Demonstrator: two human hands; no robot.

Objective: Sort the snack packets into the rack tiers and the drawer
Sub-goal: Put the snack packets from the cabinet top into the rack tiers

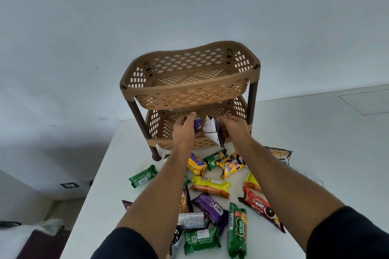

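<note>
Nearest, loose snack packets [210, 187] strewn over the white table [101, 206], between and under both forearms, waiting to be sorted. Farther out, left hand [184, 127] curled round a small purple packet [197, 124], right hand [231, 125] gripping a dark packet with a white back [213, 130]; both raised at the front rim of the lower tier [160, 126], likely so as to drop them in. Beyond, top tier [189, 73] of the brown rack, nothing seen inside. No drawer in view.
</note>
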